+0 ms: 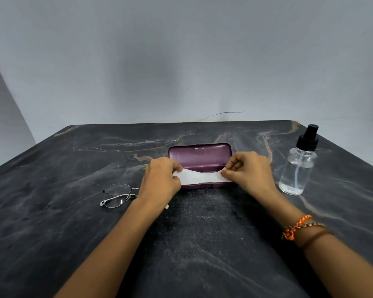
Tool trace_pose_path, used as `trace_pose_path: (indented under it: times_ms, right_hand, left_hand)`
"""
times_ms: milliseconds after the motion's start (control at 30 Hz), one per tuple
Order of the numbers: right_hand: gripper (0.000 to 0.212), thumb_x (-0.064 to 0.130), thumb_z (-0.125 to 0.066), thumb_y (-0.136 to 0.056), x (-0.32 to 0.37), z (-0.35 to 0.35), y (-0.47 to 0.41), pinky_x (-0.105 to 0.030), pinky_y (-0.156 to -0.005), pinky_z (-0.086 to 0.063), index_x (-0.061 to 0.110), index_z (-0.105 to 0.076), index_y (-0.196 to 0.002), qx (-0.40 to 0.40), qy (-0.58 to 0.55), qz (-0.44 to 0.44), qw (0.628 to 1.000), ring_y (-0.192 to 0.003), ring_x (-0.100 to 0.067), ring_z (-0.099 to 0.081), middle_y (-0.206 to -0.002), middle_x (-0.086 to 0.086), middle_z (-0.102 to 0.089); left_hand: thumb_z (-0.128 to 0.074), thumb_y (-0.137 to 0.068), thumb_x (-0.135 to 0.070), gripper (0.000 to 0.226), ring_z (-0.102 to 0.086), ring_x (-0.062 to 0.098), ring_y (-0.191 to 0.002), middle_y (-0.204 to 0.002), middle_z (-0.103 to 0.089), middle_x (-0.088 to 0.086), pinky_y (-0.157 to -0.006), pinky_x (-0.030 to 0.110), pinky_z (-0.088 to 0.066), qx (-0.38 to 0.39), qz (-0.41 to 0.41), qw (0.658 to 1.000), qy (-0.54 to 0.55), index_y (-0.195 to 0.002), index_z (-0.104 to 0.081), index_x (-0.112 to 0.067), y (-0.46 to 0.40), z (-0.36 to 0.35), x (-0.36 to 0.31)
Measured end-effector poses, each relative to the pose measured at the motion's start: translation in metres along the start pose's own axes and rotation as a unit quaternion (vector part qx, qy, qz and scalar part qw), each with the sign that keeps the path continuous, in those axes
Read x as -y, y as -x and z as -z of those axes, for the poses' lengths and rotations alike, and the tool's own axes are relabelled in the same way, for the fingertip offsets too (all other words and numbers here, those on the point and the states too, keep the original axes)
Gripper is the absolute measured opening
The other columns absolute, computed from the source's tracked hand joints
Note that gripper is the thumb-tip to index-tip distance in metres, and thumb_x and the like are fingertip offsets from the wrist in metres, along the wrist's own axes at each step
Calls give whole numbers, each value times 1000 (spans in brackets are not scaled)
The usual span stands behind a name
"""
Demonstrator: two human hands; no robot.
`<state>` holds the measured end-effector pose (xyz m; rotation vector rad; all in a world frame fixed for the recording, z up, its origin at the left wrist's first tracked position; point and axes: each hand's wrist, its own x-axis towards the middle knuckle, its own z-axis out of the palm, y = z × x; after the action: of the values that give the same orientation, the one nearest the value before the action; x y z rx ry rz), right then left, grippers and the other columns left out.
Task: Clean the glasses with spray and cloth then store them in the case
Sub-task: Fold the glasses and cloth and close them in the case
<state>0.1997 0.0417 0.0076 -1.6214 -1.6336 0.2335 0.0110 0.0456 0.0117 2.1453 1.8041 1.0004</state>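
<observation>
Glasses (119,195) lie folded on the table (52,211), at about 8 o'clock from the case (199,157), partly hidden behind the left wrist, untouched. Case sits open at table centre, lid up toward 12. Cloth (197,177) is stretched across the case's open tray; left hand (162,179) pinches its left end, fingers curled, and right hand (249,171) pinches its right end between thumb and forefinger, other fingers curled in. Spray (298,164) stands upright at 3 o'clock from the case, near the right hand, apart from it, mostly clear liquid inside. Step looks like taking or spreading the cloth at the case; can't tell if cleaning is ahead or done, but glasses are not in the case, so storing is still left. Next move likely needs one hand to let go of the cloth and reach to 8 o'clock for the glasses, picking by the frame, not the lenses. Room: wide bare table at 6 and 9 o'clock, good for working. Spray is close to the right table edge at 3 o'clock; a sweeping right arm could tip it. Far edge at 12 is well behind the case.
</observation>
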Motion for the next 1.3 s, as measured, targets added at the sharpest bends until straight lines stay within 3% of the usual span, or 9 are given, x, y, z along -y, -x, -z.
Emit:
trace_pose_path:
  times_ms: [133, 300, 400, 567, 667, 800, 1133, 1300]
  right_hand:
    - [13, 15, -75, -69, 1, -1, 1, -23, -61, -46, 17, -63, -64, -5, 26, 10, 1000, -59, -9, -58, -58, 4, -60]
    - [18, 17, -73, -71, 1, -2, 0, -15, -53, -36, 22, -57, -62, -13, 38, 10, 999, -58, -7, -54, -57, 8, -56]
    - [18, 17, -73, -71, 0, -4, 0, -12, -52, -35, 21, -57, -63, -17, 42, 5, 999, -58, -6, -53, -56, 8, -55]
    - [11, 17, -70, -72, 1, -5, 0, -28, -66, -52, 18, -61, -66, -20, 58, -2, 998, -69, -15, -63, -62, 5, -59]
    - [5, 16, -68, -73, 1, -6, 3, -34, -69, -53, 16, -64, -71, -17, 65, 1, 998, -74, -18, -64, -65, 3, -62]
    - [3, 13, -64, -75, 1, -9, 5, -36, -68, -53, 13, -65, -78, -20, 84, 14, 996, -78, -22, -64, -73, -1, -67]
    - [20, 30, -57, -86, 5, -8, 4, -27, -59, -36, 22, -64, -104, -20, 231, 115, 966, -96, -19, -53, -104, 1, -63]
    - [27, 34, -43, -94, 2, -5, 3, -26, -61, -31, 25, -64, -108, 22, 292, 163, 942, -100, -18, -46, -101, 4, -69]
  left_hand:
    - [-57, -81, -1, 27, -60, 26, -91, -101, -66, 11, -80, 34, -48, 14, 5, 999, -29, -103, -68, -12, 0, 0, 1]
    - [-53, -84, -5, 26, -61, 28, -91, -105, -66, 9, -76, 35, -50, 15, 6, 997, -70, -103, -68, -14, 1, 1, 0]
    - [-49, -86, -8, 27, -55, 26, -101, -110, -64, 4, -73, 37, -48, 14, -6, 993, -118, -102, -69, -17, 3, 1, -1]
    - [-48, -89, -13, 25, -42, 20, -108, -115, -53, 1, -65, 31, -41, 24, -18, 984, -175, -104, -67, -19, 4, -1, -1]
    - [-50, -89, -11, 25, -39, 18, -106, -115, -47, -1, -62, 27, -36, 19, -39, 982, -186, -106, -65, -20, 4, -2, 1]
    - [-48, -88, -1, 39, -40, 16, -102, -117, -53, -7, -62, 26, -34, 52, -88, 980, -171, -115, -60, -27, 2, -4, 2]
    - [-47, -89, -8, 39, -40, 20, -108, -121, -60, -8, -70, 28, -29, 49, -89, 968, -230, -118, -58, -30, 2, -5, 1]
    - [-47, -89, -9, 37, -40, 20, -109, -120, -61, -6, -73, 29, -29, 48, -86, 968, -233, -117, -59, -30, 3, -4, 1]
